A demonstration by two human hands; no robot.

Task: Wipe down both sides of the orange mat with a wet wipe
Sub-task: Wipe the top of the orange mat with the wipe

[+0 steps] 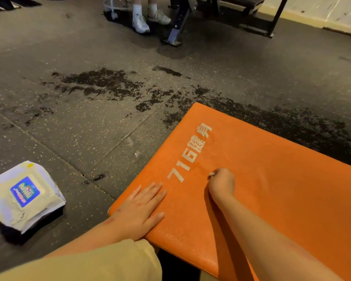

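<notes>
The orange mat lies flat on the dark speckled floor, filling the lower right of the view, with white "716" lettering near its left edge. The right hand is curled on the mat just beside the lettering, gripping a wet wipe of which only a small white bit shows. The left hand presses flat, fingers straight and together, on the mat's near left corner. A pack of wet wipes sits on the floor to the left, well apart. Dark wet patches mark the floor beyond, and farther off are a person's white sneakers.
</notes>
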